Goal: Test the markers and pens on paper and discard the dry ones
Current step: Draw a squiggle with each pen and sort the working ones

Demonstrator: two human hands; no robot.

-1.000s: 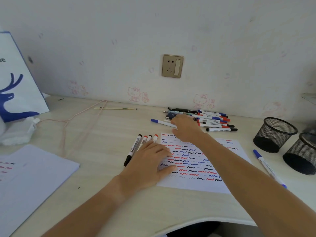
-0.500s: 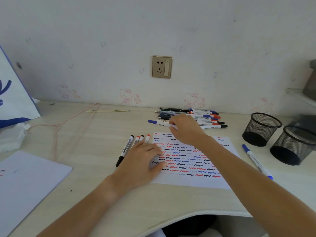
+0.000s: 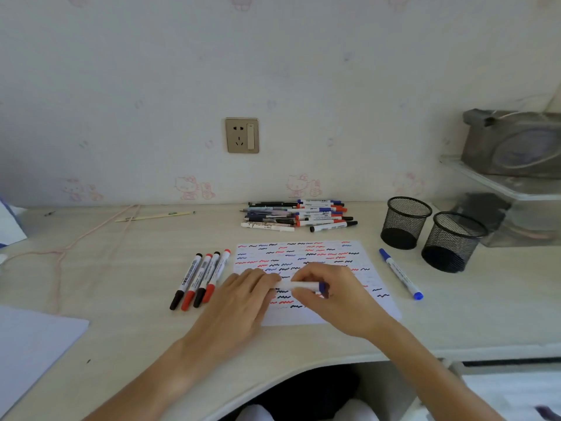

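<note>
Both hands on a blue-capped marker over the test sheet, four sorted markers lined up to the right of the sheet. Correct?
Not quite. The head view shows the four sorted markers lined up to the left of the test sheet, not the right. The rest holds: left hand and right hand both hold the blue-capped marker over the sheet.

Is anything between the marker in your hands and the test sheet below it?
Nothing visible. The blue-capped marker is held by both the left hand and the right hand right over the test sheet. Its cap looks still on, so the tip cannot mark the paper yet.
</note>
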